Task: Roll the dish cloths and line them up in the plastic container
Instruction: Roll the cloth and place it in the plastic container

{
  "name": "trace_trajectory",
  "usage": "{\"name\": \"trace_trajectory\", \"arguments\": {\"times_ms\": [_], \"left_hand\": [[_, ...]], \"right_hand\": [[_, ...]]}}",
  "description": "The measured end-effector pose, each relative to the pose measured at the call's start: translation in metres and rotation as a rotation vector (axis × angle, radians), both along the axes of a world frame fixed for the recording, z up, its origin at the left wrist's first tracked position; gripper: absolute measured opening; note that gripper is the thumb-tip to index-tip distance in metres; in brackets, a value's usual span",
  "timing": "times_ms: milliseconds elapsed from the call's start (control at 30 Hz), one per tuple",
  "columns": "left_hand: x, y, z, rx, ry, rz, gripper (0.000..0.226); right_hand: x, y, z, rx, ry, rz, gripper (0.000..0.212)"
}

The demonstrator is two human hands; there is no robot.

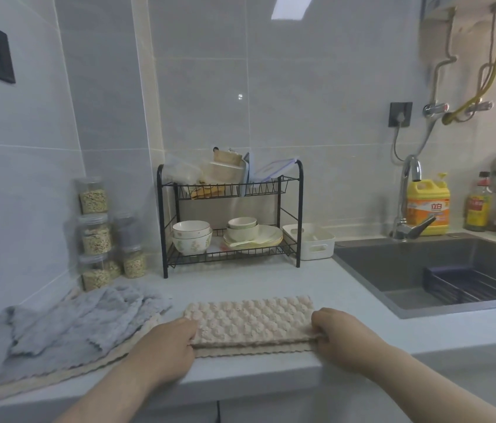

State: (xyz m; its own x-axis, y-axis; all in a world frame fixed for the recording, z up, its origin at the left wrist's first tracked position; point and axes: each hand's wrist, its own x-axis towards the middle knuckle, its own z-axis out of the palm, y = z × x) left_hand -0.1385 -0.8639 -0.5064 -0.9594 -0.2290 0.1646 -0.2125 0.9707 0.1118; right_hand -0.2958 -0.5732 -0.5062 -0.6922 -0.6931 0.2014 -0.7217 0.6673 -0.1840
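Kitchen tiles are being shown behind a pale desk, where a beige cloth is being held doubled over in the lower centre of the frame, close to the front edge. A skewed roll is probably being risked if one end is turned faster than the other, and the near hem could be dragged off the edge. The left hand and right hand are being set low at opposite ends, fingers curled round the folded edge and pinching it. Grey cloths are being seen heaped at lower left. The white plastic container is being seen right of centre, beside the dish rack.
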Motion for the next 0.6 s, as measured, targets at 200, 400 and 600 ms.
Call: {"name": "trace_trajectory", "arguments": {"times_ms": [200,400,600], "left_hand": [[-0.002,-0.003,-0.007,-0.018,0.025,-0.037,0.009],[0.011,-0.003,-0.01,-0.085,0.158,-0.121,0.03],[-0.015,0.013,0.017,0.165,0.17,-0.13,0.046]], "right_hand": [[-0.004,0.004,-0.004,0.001,-0.001,0.057,0.026],[0.004,0.01,-0.006,-0.03,0.023,0.077,0.004],[0.011,-0.027,0.027,-0.177,0.029,-0.013,0.033]]}}
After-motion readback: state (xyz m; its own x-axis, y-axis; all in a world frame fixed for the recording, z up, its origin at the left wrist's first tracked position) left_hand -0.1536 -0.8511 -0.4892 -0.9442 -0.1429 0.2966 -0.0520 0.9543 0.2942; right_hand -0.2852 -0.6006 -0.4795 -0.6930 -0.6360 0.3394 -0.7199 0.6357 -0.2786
